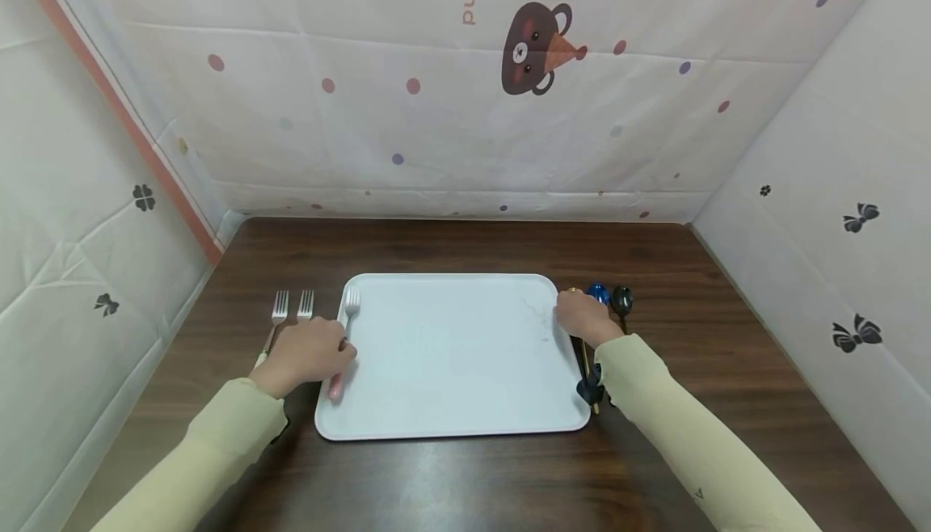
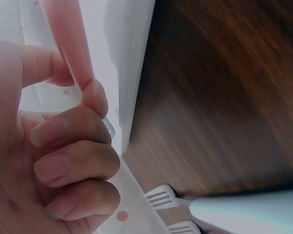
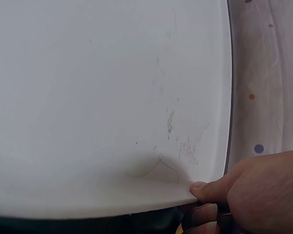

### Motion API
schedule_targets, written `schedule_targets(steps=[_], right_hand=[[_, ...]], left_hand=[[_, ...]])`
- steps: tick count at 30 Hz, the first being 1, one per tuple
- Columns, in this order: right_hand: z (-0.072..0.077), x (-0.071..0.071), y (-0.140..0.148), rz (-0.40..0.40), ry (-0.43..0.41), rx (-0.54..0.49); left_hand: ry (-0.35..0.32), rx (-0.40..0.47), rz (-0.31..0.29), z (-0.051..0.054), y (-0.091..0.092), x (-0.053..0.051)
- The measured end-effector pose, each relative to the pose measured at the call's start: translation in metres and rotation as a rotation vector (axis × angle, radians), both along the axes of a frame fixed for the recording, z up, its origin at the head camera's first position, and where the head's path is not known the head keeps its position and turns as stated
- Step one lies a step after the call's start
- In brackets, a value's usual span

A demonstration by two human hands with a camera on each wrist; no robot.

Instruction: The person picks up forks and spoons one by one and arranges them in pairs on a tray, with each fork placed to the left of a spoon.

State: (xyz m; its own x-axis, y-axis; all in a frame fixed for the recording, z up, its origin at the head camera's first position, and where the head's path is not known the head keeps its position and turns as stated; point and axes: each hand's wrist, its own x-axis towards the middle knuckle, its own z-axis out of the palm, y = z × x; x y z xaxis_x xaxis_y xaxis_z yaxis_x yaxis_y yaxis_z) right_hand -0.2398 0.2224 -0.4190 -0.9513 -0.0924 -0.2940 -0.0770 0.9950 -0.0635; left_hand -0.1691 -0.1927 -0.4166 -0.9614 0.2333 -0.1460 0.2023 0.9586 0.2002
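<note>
Pinched between the thumb and index finger of the left hand (image 1: 305, 352), a pink-handled fork (image 1: 336, 386) is over the left edge of the white tray (image 1: 451, 354), tines toward the far side. The right hand (image 1: 585, 318) is clamped on the far right part of the tray's rim, thumb on top and fingers below.

One fork at the tray looks like work partly done. Two others, a near-left fork (image 1: 280, 306) and its right-hand neighbour (image 1: 305, 306), lie on the table (image 1: 436, 483) left of the tray; on the right, a blue spoon (image 1: 599, 293) and a dark spoon (image 1: 621, 301) are off it too. If all the cutlery belongs on the tray, most of it is left to do.

Whether the held fork touches the tray or hangs just above it, I cannot tell. The left hand covers the lower part of its neighbour, and the right hand and sleeve (image 1: 631, 366) hide much of the spoons. A dark shape (image 1: 589, 390) by the tray's near right corner is too unclear to name.
</note>
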Motion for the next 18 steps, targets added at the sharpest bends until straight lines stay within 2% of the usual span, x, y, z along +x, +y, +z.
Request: schedule_targets(steps=[6,18], right_hand=[[-0.001,0.001,0.001,0.015,-0.005,-0.004],[0.001,-0.002,0.0,0.02,-0.008,0.009]], left_hand=[[-0.023,0.008,0.007,-0.004,0.008,0.001],[-0.054,0.001,0.013,-0.01,0.021,-0.003]])
